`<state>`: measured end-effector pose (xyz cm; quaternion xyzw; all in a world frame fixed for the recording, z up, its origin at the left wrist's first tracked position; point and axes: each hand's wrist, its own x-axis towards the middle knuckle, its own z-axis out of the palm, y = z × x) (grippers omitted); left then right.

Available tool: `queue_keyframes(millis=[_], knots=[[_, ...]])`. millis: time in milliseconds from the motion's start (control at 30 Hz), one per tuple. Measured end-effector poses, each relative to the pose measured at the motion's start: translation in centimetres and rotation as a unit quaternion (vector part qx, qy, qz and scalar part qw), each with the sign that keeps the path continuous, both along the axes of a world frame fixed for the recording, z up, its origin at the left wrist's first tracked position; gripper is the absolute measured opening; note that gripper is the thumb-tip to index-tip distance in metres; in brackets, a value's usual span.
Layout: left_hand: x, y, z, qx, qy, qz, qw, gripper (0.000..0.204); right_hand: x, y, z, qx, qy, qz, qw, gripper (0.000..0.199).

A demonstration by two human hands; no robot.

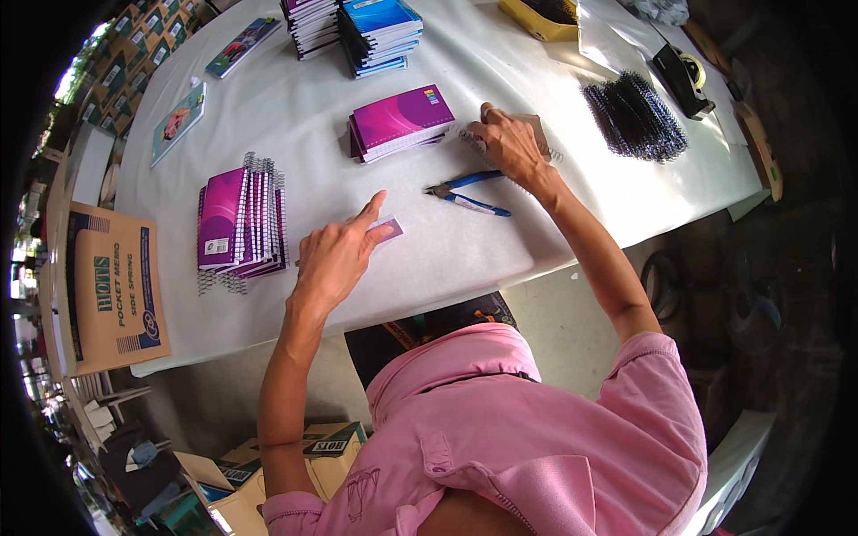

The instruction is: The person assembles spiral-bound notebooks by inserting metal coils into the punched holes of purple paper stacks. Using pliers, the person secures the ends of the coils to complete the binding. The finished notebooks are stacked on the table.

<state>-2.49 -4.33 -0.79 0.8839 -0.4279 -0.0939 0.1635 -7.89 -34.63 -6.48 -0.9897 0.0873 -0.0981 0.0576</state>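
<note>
Working surface: white table (295, 116), seen from above, its near edge by the person's pink shirt (527, 429).
Left hand (338, 255): fingers loosely spread, index finger pointing out, resting over a small purple card (390, 229) near the table's near edge; only the card's end shows.
Right hand (507, 143): curled down, pressing a brown-backed pad (536, 129) with a wire spiral (471, 140) along its edge, mid-table.
Pliers (466, 194): blue-handled, lying free between the two hands.
Bound notebooks (239, 223): purple, spiral-bound, stacked towards the left edge.
Unbound pads (399, 121): purple pile just left of the right hand.
Spare coils (636, 114): black heap towards the right edge.
Cardboard carton (112, 286): at the left end.
</note>
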Motion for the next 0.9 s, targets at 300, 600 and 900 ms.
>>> queue_keyframes(millis=[300,600,900], knots=[[-0.2,-0.1,0.7,0.010,-0.015,-0.008,1.000,0.047,-1.0,-0.6,2.4,0.237,0.135,0.076,0.959,0.028],[-0.3,-0.4,1.2,0.028,-0.009,-0.005,1.000,0.047,-1.7,2.2,0.9,0.090,-0.002,0.065,0.994,0.013],[-0.4,-0.3,1.1,0.022,-0.014,-0.007,1.000,0.046,-1.5,3.4,-1.2,0.035,-0.135,0.086,0.986,0.023]])
